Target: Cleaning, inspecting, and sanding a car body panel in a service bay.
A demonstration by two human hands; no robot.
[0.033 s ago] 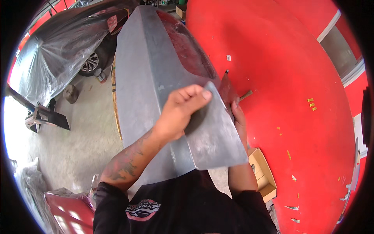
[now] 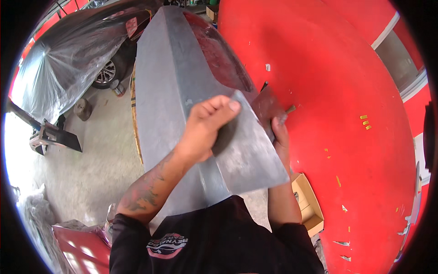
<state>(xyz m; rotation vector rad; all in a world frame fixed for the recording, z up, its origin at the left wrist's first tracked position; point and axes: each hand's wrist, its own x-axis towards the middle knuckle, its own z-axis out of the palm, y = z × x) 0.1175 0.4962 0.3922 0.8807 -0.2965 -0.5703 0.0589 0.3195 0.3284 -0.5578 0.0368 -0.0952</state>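
My left hand (image 2: 205,125) grips a flat grey sheet (image 2: 251,160) near its far corner, thumb on top and the other fingers curled. The sheet has straight edges and whitish smears, and it tilts above a grey car body panel (image 2: 157,100). Beyond its right edge, my right hand (image 2: 281,137) pinches a thinner-looking brownish-grey flat piece (image 2: 268,108), with its thumb showing. The grey sheet hides part of that piece and some right-hand fingers. The panel has a reddish, dusty window area (image 2: 216,55) at its far right.
A large red curved surface (image 2: 328,137) fills the right side. A cardboard box (image 2: 312,205) stands below it, near my right forearm. At the left are a plastic-covered car (image 2: 77,50), a can (image 2: 117,88), a round block (image 2: 83,109) and a metal stand (image 2: 54,137).
The grey sheet and my left hand have shifted slightly left and away from me. More of the brownish-grey piece now shows beside the sheet.
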